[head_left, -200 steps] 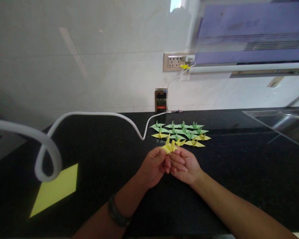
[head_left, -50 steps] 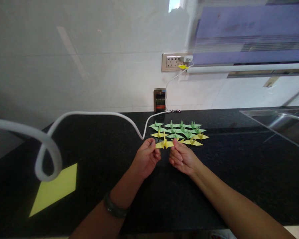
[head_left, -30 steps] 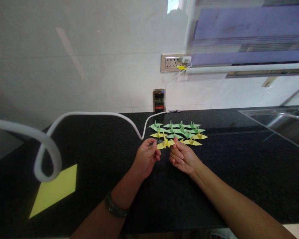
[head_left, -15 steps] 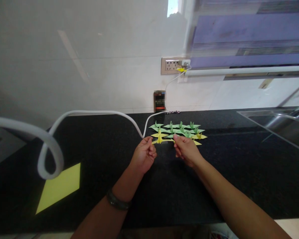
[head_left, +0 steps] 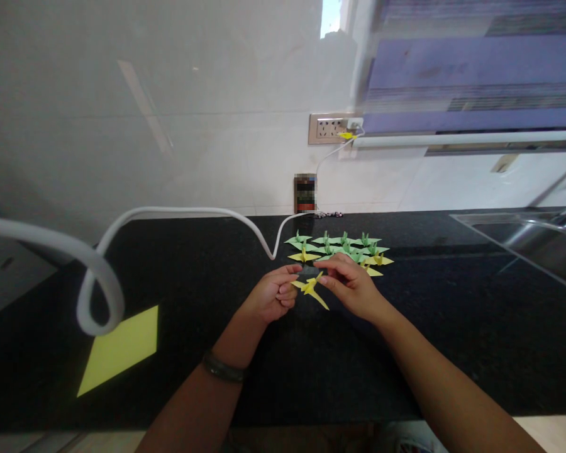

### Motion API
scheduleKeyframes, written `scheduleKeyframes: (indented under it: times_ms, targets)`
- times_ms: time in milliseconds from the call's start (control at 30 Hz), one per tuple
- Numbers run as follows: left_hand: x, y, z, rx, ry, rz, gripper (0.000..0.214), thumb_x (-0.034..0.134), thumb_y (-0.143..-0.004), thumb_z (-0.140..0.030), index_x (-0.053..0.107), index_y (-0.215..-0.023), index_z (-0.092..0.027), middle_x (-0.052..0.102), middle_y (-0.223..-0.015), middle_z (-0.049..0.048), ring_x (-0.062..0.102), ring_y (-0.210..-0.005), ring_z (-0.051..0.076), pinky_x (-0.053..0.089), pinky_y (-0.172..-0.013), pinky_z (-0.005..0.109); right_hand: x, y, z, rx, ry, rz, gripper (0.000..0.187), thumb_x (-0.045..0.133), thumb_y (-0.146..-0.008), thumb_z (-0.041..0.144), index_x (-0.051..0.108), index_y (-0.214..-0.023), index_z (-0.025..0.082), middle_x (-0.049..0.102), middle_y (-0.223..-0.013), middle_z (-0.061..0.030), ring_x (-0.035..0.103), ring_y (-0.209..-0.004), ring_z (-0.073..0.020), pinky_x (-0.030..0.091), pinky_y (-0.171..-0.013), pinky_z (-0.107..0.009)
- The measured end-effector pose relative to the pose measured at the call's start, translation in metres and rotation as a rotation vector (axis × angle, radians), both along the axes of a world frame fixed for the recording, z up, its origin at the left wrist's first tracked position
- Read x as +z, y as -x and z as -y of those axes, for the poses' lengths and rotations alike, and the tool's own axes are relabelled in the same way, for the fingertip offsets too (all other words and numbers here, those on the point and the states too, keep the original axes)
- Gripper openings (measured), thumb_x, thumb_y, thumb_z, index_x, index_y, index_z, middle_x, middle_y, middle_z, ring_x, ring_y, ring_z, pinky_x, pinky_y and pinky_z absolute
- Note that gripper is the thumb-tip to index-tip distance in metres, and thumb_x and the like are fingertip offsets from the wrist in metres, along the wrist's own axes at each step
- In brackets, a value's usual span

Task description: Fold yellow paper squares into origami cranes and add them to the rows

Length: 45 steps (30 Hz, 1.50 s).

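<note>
I have the yellow paper crane [head_left: 310, 287] held over the countertop [head_left: 311, 371], around the middle and on the near side of the finished rows. My left hand [head_left: 276, 297] pinches one outer tip of it between thumb and fingers. My right hand [head_left: 356, 286] comes in from the other side, thumb and forefinger a little parted, the thumb by an upper point of the paper; from here I can't tell whether it grips. I take the step in hand to be shaping the folded crane. The next move, as I judge it, calls for a steady, light left pinch while the right adjusts a wing or point without crumpling it.

Just beyond, green cranes [head_left: 345, 239] stand in close rows, with a yellow crane [head_left: 304, 256] at their left. Towards the countertop's near left corner lies a flat yellow sheet [head_left: 127, 352]. A thick white tube [head_left: 183, 210] curves to the far edge.
</note>
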State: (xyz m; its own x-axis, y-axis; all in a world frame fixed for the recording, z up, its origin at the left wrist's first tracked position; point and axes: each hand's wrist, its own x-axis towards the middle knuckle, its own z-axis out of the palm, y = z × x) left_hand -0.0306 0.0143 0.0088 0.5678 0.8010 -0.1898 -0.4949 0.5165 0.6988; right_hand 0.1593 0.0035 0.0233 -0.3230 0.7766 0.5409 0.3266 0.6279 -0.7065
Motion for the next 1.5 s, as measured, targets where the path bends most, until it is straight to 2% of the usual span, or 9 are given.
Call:
scheduleKeyframes:
  times_ms: [100,367,467,567,667,800,1000,1167,1500]
  targets:
    - [-0.002,0.001,-0.001,-0.033,0.011,0.026,0.02,0.049,-0.071,-0.012,0.049,-0.091,-0.018,0.028,-0.038,-0.0108,0.026,-0.029,0.002,0.017,-0.032,0.011,-0.002,-0.003,-0.004,-0.049,0.053,-0.007,0.028,0.052,-0.076,0.027,0.055,-0.104,0.022,0.048,-0.077,-0.0024,0.046,-0.069,-0.0135,0.037,-0.059,-0.026]
    - [-0.003,0.0,-0.005,-0.005,0.089,0.012,0.015,0.049,-0.072,-0.015,0.051,-0.087,-0.017,0.028,-0.036,-0.0103,0.024,-0.027,0.002,0.015,-0.031,0.011,-0.002,-0.004,-0.005,0.03,0.175,0.013,0.016,0.053,-0.075,0.03,0.058,-0.072,0.015,0.053,-0.065,-0.0005,0.047,-0.061,-0.0108,0.037,-0.056,-0.023]
    - [-0.002,0.0,-0.007,0.144,0.18,-0.008,0.01,0.047,-0.074,-0.02,0.051,-0.082,-0.016,0.029,-0.037,-0.0093,0.026,-0.028,0.002,0.015,-0.031,0.013,0.003,-0.013,-0.008,-0.118,0.176,-0.1,0.018,0.055,-0.072,0.033,0.056,-0.068,0.015,0.049,-0.058,0.0016,0.043,-0.054,-0.0088,0.034,-0.049,-0.021]
    - [-0.001,0.0,-0.009,0.291,0.213,-0.023,0.008,0.046,-0.074,-0.02,0.051,-0.079,-0.015,0.03,-0.037,-0.009,0.026,-0.029,0.003,0.017,-0.033,0.014,0.011,-0.029,-0.014,-0.381,0.138,-0.313,0.021,0.055,-0.072,0.035,0.055,-0.07,0.015,0.045,-0.053,0.0039,0.037,-0.046,-0.0065,0.03,-0.043,-0.019]
    - [-0.001,-0.001,-0.009,0.357,0.211,-0.032,0.007,0.048,-0.072,-0.019,0.05,-0.078,-0.015,0.032,-0.039,-0.0086,0.027,-0.03,0.003,0.019,-0.034,0.014,0.015,-0.039,-0.018,-0.525,0.093,-0.342,0.024,0.055,-0.071,0.038,0.055,-0.066,0.014,0.044,-0.051,0.0042,0.035,-0.043,-0.0061,0.028,-0.042,-0.02]
    - [0.0,-0.002,-0.009,0.408,0.191,-0.041,0.008,0.05,-0.07,-0.018,0.05,-0.077,-0.015,0.034,-0.041,-0.0083,0.029,-0.031,0.003,0.02,-0.035,0.015,0.016,-0.03,-0.021,-0.481,0.063,-0.062,0.025,0.051,-0.073,0.037,0.056,-0.065,0.014,0.047,-0.052,0.0022,0.039,-0.046,-0.0077,0.03,-0.044,-0.02]
    - [0.003,-0.001,-0.01,0.497,0.166,-0.035,0.008,0.051,-0.068,-0.018,0.05,-0.075,-0.015,0.033,-0.04,-0.0085,0.028,-0.031,0.003,0.02,-0.035,0.016,0.025,0.01,-0.031,-0.407,-0.119,0.59,0.025,0.043,-0.079,0.031,0.061,-0.069,0.016,0.059,-0.069,-0.0043,0.052,-0.066,-0.0134,0.035,-0.059,-0.023]
    - [0.004,0.002,-0.011,0.546,0.16,-0.022,0.007,0.051,-0.068,-0.018,0.049,-0.074,-0.016,0.033,-0.04,-0.0086,0.028,-0.031,0.003,0.019,-0.036,0.017,0.03,0.033,-0.046,-0.343,-0.049,1.045,0.029,0.039,-0.08,0.031,0.064,-0.08,0.017,0.062,-0.085,-0.0102,0.054,-0.083,-0.0203,0.037,-0.068,-0.027]
    - [0.007,0.004,-0.01,0.569,0.148,-0.011,0.007,0.053,-0.066,-0.019,0.049,-0.072,-0.016,0.035,-0.04,-0.008,0.028,-0.031,0.003,0.019,-0.036,0.017,0.02,0.037,-0.062,-0.365,0.053,1.144,0.033,0.041,-0.078,0.039,0.066,-0.081,0.017,0.064,-0.085,-0.012,0.057,-0.079,-0.0218,0.038,-0.064,-0.027]
